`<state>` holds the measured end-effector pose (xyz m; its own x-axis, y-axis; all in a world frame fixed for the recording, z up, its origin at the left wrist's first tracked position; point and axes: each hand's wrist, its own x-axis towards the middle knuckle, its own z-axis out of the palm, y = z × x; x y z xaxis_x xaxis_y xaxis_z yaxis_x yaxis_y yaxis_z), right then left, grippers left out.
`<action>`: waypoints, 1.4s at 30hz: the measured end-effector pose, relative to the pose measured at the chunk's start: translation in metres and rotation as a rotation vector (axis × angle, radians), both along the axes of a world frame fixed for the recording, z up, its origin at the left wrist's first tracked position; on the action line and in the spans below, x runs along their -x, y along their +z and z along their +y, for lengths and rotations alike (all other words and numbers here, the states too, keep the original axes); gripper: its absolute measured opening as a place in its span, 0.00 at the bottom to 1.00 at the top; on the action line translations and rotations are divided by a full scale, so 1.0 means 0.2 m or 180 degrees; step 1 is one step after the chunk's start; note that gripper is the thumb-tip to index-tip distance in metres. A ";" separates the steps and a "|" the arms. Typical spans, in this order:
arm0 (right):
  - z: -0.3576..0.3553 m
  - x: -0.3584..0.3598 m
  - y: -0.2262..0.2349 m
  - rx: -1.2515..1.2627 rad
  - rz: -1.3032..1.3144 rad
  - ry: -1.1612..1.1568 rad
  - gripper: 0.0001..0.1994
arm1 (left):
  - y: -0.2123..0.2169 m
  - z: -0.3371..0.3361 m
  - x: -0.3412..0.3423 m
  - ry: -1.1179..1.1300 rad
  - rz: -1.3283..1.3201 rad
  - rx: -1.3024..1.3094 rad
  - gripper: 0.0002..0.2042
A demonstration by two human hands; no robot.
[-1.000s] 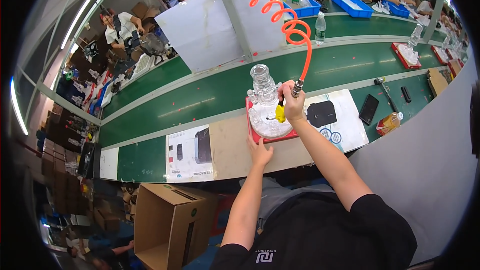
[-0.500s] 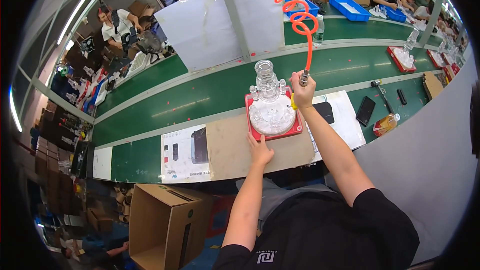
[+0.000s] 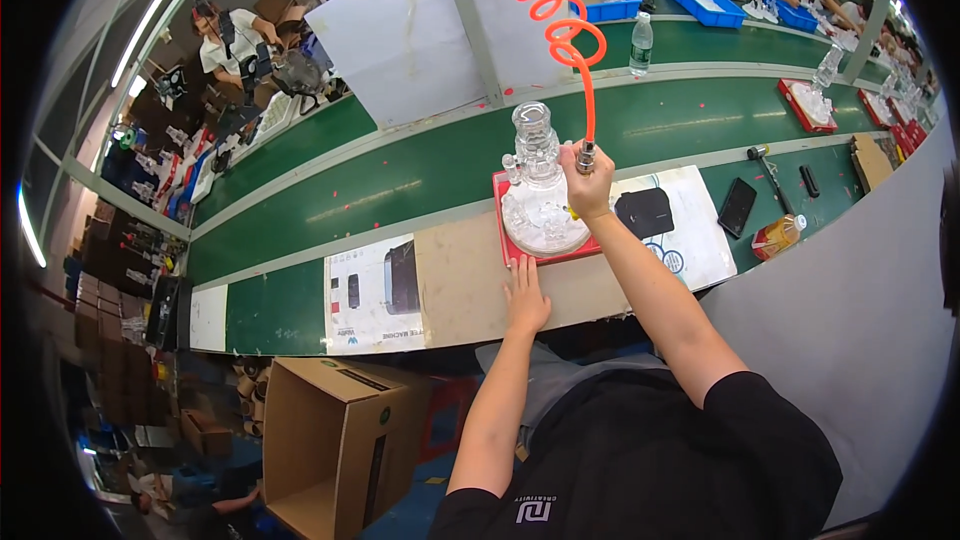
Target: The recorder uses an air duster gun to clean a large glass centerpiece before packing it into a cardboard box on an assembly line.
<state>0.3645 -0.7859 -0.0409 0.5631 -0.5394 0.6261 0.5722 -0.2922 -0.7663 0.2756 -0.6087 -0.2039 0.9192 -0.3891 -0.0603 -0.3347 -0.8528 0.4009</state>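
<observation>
A clear, bottle-shaped piece [image 3: 536, 145] stands upright on a round whitish base [image 3: 543, 233], which lies in a shallow red tray [image 3: 503, 220]. My right hand [image 3: 590, 190] is closed around an air blow gun [image 3: 587, 152] at the right side of the clear piece. An orange coiled hose [image 3: 590, 105] runs up from the gun. Most of the gun is hidden by my fingers; a bit of yellow shows below them. My left hand [image 3: 527, 298] lies with fingers stretched out, their tips at the tray's front edge.
Brown cardboard [image 3: 465, 285] lies under the tray. To the right are a black phone [image 3: 737, 207], a hammer [image 3: 772, 180] and a drink bottle [image 3: 778, 237]. A green conveyor [image 3: 400, 180] runs behind, with more red trays [image 3: 808, 105] far right. An open carton [image 3: 345, 440] stands below.
My right hand and the blow gun have shifted slightly left, closer to the clear piece, and the hose has swung left with them. My left hand's fingers now lie straighter at the tray's front edge.
</observation>
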 end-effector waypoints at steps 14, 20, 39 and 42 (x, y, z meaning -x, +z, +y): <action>0.00 0.09 -0.05 0.0000 0.0122 0.0078 0.10 | 0.02 0.01 0.01 -0.0017 0.0180 0.0072 0.46; 0.10 0.08 -0.01 0.0302 0.0009 0.0287 0.09 | 0.01 0.01 0.01 -0.0017 0.0157 0.0058 0.46; -0.02 -0.03 -0.18 -0.0568 0.0345 0.0539 0.11 | -0.04 0.04 -0.01 -0.0087 0.0098 0.0411 0.45; -0.07 -0.07 -0.05 -0.1108 0.0128 0.1139 0.10 | -0.19 0.07 -0.02 0.0245 -0.0164 0.0673 0.42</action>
